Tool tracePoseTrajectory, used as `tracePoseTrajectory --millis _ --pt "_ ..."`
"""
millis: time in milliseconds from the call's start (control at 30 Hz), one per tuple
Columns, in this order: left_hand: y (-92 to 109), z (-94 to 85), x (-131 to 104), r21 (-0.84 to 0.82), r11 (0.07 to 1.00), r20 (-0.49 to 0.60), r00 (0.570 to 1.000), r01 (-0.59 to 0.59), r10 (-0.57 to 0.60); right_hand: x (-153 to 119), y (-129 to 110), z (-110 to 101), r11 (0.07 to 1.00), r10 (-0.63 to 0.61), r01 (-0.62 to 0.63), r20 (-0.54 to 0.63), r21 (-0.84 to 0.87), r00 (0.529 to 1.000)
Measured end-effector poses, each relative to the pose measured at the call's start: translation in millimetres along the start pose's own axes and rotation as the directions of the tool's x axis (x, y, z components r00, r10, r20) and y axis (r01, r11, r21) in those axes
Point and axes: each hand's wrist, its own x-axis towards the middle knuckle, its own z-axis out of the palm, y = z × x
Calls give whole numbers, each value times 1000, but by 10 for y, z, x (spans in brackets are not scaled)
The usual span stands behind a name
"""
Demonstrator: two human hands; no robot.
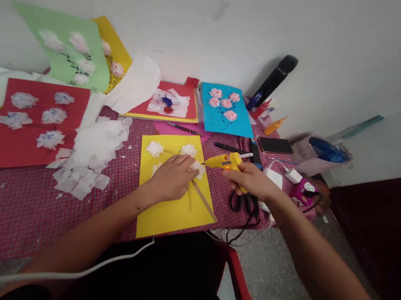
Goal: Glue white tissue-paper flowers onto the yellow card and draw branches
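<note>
The left hand [174,176] lies on the yellow sheet [158,215] at the centre of the frame, fingers bent among the white flowers [154,148]; whether they pinch anything, I cannot tell. Just right of it, the right hand [255,181] grips the glue gun [226,161], fingers closed round its handle, nozzle pointing at a flower by the left fingertips. The step in hand looks like gluing these flowers, and the next move seems to call for a steady sheet and careful aim, since the likely hot nozzle sits near the skin. On the checked cloth [35,224], from the left of the frame, are a red sheet [24,155] with 5 flowers, a heap of scraps [103,140], a blue sheet [205,121] with 5 flowers, black scissors [236,202] and a phone [274,145]. A pale wall [193,14] runs behind; a red chair [238,286] shows at lower right, a box [302,156] at right.
</note>
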Motion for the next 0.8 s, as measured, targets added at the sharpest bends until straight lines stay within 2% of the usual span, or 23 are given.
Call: tracePoseTrajectory --millis 333,533,800 --pt "0 5 -7 27 1000 20 1000 4 -4 63 -18 32 985 -60 67 44 -160 997" --pt "-3 7 3 47 999 28 1000 4 -5 85 -93 73 904 -143 155 58 -398 988" --pt "-4 8 -1 63 998 31 1000 0 -2 154 -139 96 840 -246 238 49 -487 968"
